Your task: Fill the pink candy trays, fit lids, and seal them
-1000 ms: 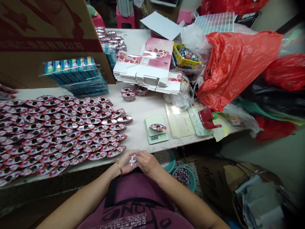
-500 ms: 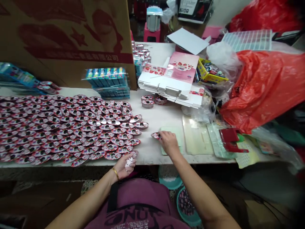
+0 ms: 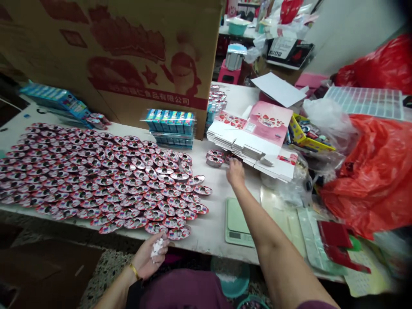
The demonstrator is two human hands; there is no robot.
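Note:
My left hand [image 3: 150, 257], palm up near the table's front edge, has its fingers curled around several small white pieces [image 3: 157, 249]. Farther in, my right hand [image 3: 236, 173] has its fingers bent at a small oval pack [image 3: 229, 158] beside the folded cartons. The fingers partly hide that pack. Two similar oval packs [image 3: 215, 161] stand just left of it, one behind the other. Many red-and-white oval packs [image 3: 128, 189], each with a dark hole in the middle, stand in rows over the left half of the table. A pale green digital scale [image 3: 238, 221] lies below my right forearm.
Behind the rows rise a big cardboard box [image 3: 154, 56] and stacked blue packs [image 3: 170, 126]. Flat pink-and-white cartons [image 3: 257, 141], a yellow box [image 3: 309, 133] and a red plastic bag [image 3: 380, 171] crowd the right. Below the table edge sits a teal basin [image 3: 231, 279].
My right hand has moved away from beside the scale to the oval packs near the cartons. My left hand still holds the white pieces. The view has shifted.

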